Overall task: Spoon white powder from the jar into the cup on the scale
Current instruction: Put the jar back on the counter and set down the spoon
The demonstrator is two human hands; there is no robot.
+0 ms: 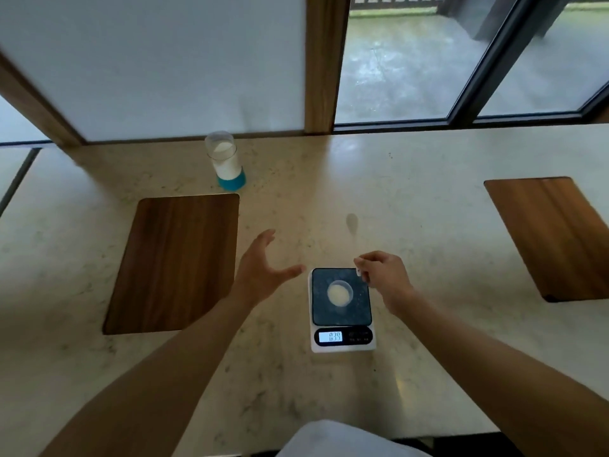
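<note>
A clear jar [225, 159] with a blue base stands at the back of the counter, about half full of white powder. A small clear cup [339, 292] holding white powder sits on the dark platform of a white digital scale [342, 344], whose display is lit. My right hand [384, 275] hovers over the scale's far right corner, pinching the handle end of a pale spoon [352, 223]; the spoon is motion-blurred and points away from me. My left hand [260, 270] floats left of the scale, empty, fingers spread.
A dark wooden board [174, 262] is inset in the counter to the left of the scale, and another wooden board [557, 235] lies at the right. Behind the pale stone counter [412, 199] are a frosted panel and windows. White cloth shows at the near edge.
</note>
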